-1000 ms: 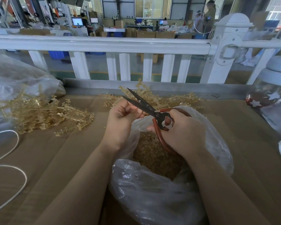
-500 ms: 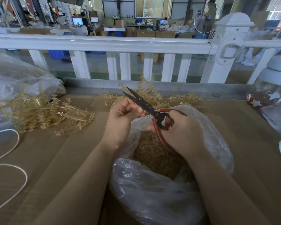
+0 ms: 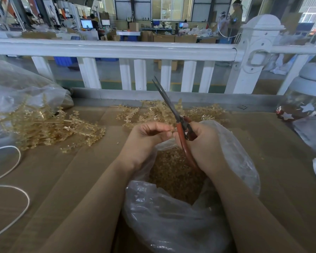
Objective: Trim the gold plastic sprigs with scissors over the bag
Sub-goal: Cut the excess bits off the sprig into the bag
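Two hands meet over the open clear plastic bag (image 3: 181, 225) in my head view. My left hand (image 3: 146, 141) has its fingers (image 3: 161, 127) curled, pinching a thin pale sprig stem (image 3: 173, 129) whose tip reaches the scissors. My right hand (image 3: 206, 145) grips the long red-handled steel scissors (image 3: 173, 110) by the handles, fingers wrapped round them; the blades point up and away, nearly closed (only a narrow gap shows at the tips). Inside the bag lies a heap of small gold trimmings (image 3: 173, 174). On the brown cardboard-covered table (image 3: 80, 170) I see one pile of gold plastic sprigs (image 3: 44, 126) to the left, spilling from another clear bag (image 3: 16, 84), and a second gold pile (image 3: 153, 112) behind the scissors. White cord (image 3: 16, 198) loops at the left edge.
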